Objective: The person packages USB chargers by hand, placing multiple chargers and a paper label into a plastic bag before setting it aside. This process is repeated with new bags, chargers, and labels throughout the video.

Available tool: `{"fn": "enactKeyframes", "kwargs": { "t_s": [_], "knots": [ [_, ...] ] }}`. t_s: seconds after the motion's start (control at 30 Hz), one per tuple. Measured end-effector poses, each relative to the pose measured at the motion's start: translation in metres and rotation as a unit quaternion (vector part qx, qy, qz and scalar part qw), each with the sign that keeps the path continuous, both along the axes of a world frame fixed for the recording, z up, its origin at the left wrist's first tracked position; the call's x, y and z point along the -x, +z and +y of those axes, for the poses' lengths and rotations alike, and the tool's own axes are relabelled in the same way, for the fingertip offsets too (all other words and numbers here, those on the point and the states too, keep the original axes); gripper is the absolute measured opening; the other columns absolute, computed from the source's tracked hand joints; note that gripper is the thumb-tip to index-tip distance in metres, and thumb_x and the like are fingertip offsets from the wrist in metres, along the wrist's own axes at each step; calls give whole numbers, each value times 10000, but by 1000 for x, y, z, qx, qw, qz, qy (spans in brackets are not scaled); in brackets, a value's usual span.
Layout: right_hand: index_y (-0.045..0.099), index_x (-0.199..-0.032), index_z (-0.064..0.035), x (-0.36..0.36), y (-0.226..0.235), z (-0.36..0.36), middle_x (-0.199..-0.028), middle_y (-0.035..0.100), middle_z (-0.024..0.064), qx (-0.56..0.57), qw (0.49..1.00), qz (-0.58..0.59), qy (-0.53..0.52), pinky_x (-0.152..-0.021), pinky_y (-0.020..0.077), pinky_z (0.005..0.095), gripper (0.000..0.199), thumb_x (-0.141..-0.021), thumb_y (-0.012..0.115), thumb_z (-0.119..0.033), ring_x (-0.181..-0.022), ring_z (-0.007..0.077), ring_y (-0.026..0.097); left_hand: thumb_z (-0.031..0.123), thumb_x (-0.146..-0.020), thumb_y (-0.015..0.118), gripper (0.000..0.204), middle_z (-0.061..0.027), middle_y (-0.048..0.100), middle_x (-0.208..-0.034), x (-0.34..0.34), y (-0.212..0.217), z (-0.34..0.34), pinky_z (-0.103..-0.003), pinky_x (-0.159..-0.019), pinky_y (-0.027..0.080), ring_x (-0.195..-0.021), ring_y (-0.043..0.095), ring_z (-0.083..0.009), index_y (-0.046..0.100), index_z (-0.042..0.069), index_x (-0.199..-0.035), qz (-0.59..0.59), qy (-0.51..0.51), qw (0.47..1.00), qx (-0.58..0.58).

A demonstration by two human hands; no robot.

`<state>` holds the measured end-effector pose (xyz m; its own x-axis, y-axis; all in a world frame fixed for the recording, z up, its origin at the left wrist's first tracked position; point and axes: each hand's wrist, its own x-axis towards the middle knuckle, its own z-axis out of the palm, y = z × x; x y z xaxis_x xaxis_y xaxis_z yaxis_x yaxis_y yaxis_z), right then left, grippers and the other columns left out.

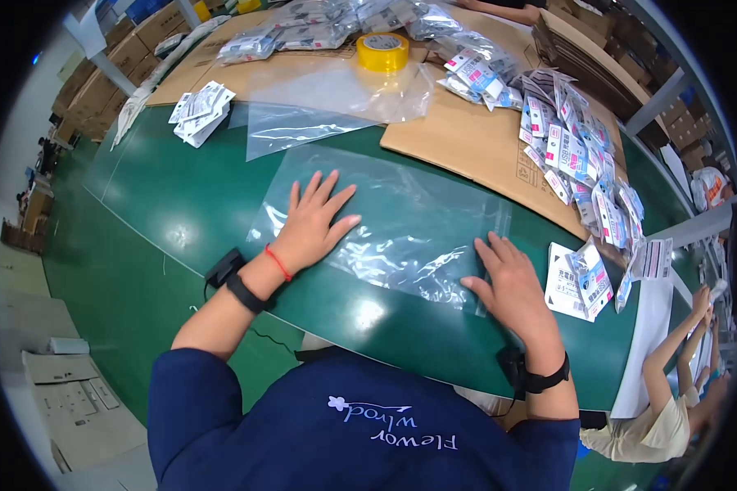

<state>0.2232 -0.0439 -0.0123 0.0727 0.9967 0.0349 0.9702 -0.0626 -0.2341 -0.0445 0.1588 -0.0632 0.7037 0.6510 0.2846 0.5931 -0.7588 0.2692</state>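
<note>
A clear plastic bag (409, 217) lies flat and slightly wrinkled on the green table (180, 204) in front of me. Spread over its left end is my left hand (309, 222), fingers apart and holding nothing. My right hand (504, 278) rests on the bag's right end, with its fingers stretched out over the edge strip. Just right of that hand, a small packaged item (591, 274) in a clear pouch lies partly over a white printed card (563, 282). Farther back, more clear bags (303, 123) are stacked.
A roll of yellow tape (382, 51) stands on the clear bags. Printed cards (201, 113) lie at the left. Heaped packaged items (569, 151) cover the cardboard (458, 151) at the right, and more packs (311, 29) line the back. A co-worker (655, 409) is at the right.
</note>
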Motion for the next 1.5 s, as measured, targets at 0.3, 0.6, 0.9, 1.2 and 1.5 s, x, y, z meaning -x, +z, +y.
{"fn": "enactKeyframes", "kwargs": {
  "t_s": [0.3, 0.6, 0.9, 1.2, 1.5],
  "knots": [
    [499, -1289, -16, -4, -9, 0, -1348, 443, 255, -13, 1000, -4, -28, -1013, 377, 442, 589, -821, 666, -333, -1241, 414, 427, 461, -928, 464, 507, -182, 416, -1396, -47, 6, 122, -612, -1061, 202, -1318, 338, -379, 507, 119, -1300, -114, 63, 991, -2],
    [480, -1308, -27, 8, -10, 1, -1357, 431, 249, 3, 996, -40, -78, -1022, 375, 447, 606, -815, 676, -320, -1232, 426, 431, 546, -922, 357, 563, -90, 419, -1414, -80, 10, 225, -680, -1041, 170, -1339, 330, -324, 489, 170, -1319, 102, 230, 968, 18],
    [475, -1331, -101, -55, 22, 26, -1369, 414, 241, -182, 974, 6, -131, -1012, 354, 473, 607, -801, 693, -300, -1242, 416, 423, 420, -904, 521, 522, -150, 415, -1408, -80, -9, 237, -646, -1055, 164, -1353, 308, -340, 486, 84, -1302, -57, 104, 984, -129],
    [408, -1407, -264, -253, 20, 43, -1513, 247, 159, -1, 866, 26, -499, -1025, 55, 714, 780, -798, 405, -752, -1385, 461, 152, 287, -845, 643, 523, -175, 375, -1436, -84, 40, -5, -559, -1117, 102, -1370, 281, -357, 500, 78, -1303, 37, -342, 937, 62],
    [451, -1381, -267, -162, -6, 141, -1485, 278, 193, -32, 910, 31, -413, -1007, 48, 739, 719, -804, 462, -695, -1360, 530, 121, 313, -831, 660, 510, -167, 401, -1420, -98, 22, -44, -578, -1109, 106, -1347, 306, -386, 545, 70, -1264, 41, -353, 933, 58]
  ]
}}
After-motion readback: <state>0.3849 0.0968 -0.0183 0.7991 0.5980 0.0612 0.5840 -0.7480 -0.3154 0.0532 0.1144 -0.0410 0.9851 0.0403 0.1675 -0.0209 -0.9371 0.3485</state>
